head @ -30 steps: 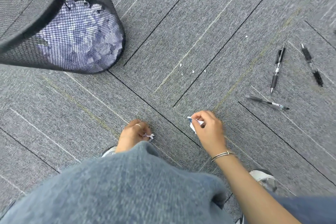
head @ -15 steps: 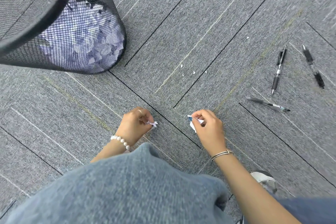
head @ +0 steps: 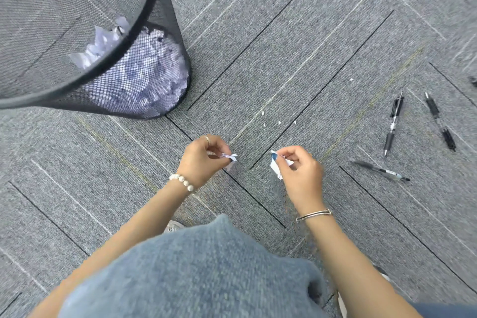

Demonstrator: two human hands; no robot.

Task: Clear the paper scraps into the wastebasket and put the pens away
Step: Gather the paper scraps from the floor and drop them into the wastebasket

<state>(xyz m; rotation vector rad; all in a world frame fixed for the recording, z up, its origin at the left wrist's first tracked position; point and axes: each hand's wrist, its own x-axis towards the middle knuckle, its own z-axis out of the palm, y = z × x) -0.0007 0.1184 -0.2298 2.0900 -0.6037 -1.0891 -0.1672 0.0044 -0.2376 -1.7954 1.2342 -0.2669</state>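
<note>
My left hand (head: 204,159) pinches a small crumpled paper scrap (head: 229,157) just above the grey carpet. My right hand (head: 299,171) grips a white scrap with a blue corner (head: 275,166) to its right. A black mesh wastebasket (head: 165,20) stands at the upper left, holding a heap of white paper. Several tiny white scraps (head: 279,122) lie on the carpet beyond my hands. Three black pens lie at the right: one upright (head: 392,124), one farther right (head: 440,121), one lying across (head: 379,170) nearest my right hand.
My knee in blue denim (head: 206,266) fills the lower middle, with a shoe (head: 174,226) just beyond it. One more white speck (head: 351,80) lies far right of centre. A dark object (head: 473,81) is cut off at the right edge.
Both hands have lifted off the carpet with their scraps. My left hand moved forward from beside my knee, so its wrist and forearm show. More of the wastebasket's inside is visible.
</note>
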